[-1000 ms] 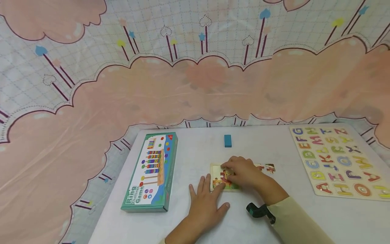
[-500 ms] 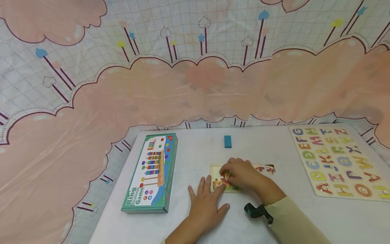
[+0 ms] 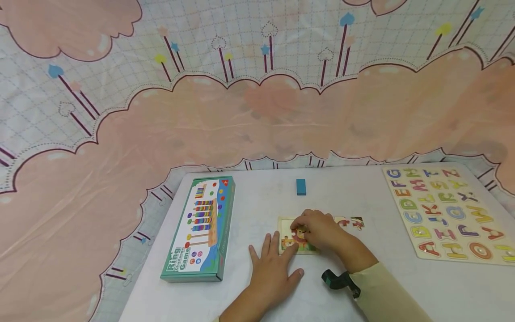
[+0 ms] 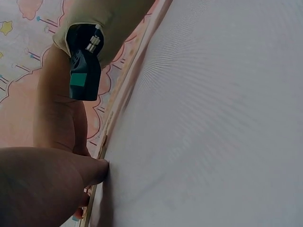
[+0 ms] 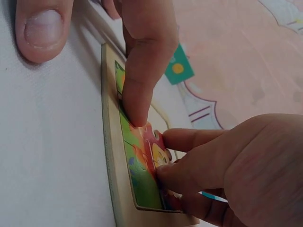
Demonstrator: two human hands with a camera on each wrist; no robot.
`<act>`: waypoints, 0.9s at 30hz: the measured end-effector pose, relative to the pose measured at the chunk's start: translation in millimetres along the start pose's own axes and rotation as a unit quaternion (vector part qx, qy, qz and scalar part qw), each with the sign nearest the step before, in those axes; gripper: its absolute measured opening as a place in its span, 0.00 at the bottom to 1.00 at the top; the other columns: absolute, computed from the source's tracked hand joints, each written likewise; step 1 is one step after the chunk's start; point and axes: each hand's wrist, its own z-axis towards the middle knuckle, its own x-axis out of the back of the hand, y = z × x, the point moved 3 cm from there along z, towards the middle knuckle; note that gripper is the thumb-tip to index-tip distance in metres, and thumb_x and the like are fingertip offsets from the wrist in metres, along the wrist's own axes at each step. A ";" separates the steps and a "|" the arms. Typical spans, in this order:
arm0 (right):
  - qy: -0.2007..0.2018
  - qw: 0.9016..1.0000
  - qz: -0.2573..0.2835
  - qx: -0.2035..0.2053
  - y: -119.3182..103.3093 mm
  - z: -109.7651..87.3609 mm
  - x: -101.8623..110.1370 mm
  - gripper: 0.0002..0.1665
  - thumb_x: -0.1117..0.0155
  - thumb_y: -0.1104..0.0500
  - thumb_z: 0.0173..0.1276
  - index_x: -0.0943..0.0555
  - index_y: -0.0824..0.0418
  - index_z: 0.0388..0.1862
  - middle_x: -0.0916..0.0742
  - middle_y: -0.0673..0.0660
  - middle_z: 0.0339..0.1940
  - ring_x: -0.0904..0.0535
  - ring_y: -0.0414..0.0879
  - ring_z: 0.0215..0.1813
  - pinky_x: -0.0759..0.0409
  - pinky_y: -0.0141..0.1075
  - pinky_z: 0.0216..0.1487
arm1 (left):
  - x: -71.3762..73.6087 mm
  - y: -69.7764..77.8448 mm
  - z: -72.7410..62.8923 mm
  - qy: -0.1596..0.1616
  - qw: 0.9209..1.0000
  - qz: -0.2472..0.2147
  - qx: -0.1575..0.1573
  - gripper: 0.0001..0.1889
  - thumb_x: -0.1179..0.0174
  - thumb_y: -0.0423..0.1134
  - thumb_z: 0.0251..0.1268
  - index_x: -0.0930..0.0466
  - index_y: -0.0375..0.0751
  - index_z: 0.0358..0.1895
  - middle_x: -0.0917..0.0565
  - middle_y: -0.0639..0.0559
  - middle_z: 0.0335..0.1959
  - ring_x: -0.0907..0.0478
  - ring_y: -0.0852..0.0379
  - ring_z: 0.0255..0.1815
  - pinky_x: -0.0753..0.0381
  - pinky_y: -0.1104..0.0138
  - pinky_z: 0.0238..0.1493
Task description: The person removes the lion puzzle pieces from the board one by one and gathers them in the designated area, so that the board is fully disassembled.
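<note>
A small wooden jigsaw puzzle [image 3: 286, 223] lies flat on the white table, partly filled with colourful pieces. My left hand [image 3: 270, 269] is spread at its near left edge, and one fingertip presses on the laid pieces in the right wrist view. Over the board's right side, my right hand [image 3: 319, 229] pinches a puzzle piece [image 5: 160, 153] with red and yellow print between thumb and finger, low against the other pieces. Part of the board is hidden under this hand. To its right lie loose puzzle pieces [image 3: 356, 223] on the cloth.
Left of the hands lies a green-edged Ring Challenge Game box [image 3: 201, 228]. A blue block [image 3: 301, 187] sits behind the puzzle. At the right is an alphabet board [image 3: 450, 214] with coloured letters. A patterned cloth [image 3: 257, 116] hangs behind the table.
My right hand has shifted slightly left and toward me over the puzzle, its fingers staying at the pieces. My left hand stays almost where it was.
</note>
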 end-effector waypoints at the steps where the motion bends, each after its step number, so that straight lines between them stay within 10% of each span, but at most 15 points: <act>1: 0.004 1.000 -0.003 0.001 0.2 0.2 -0.9 0.19 0.26 0.70 0.68 0.08 0.48 0.49 0.13 0.47 0.45 0.18 0.51 0.55 0.25 0.59 0.57 | -0.3 -0.2 -0.1 0.001 1.000 0.001 -0.001 0.32 0.35 0.62 0.72 0.24 0.60 0.77 0.40 0.33 0.84 0.50 0.30 0.86 0.58 0.17 0.69; 27: 0.029 0.999 -0.032 -0.014 -1.0 -1.7 -5.1 0.18 0.24 0.67 0.67 0.10 0.46 0.49 0.10 0.48 0.50 0.20 0.55 0.60 0.25 0.61 0.59 | 0.8 0.8 -1.1 -0.006 1.000 0.006 0.003 0.33 0.35 0.63 0.71 0.24 0.62 0.77 0.41 0.35 0.85 0.51 0.31 0.86 0.60 0.18 0.70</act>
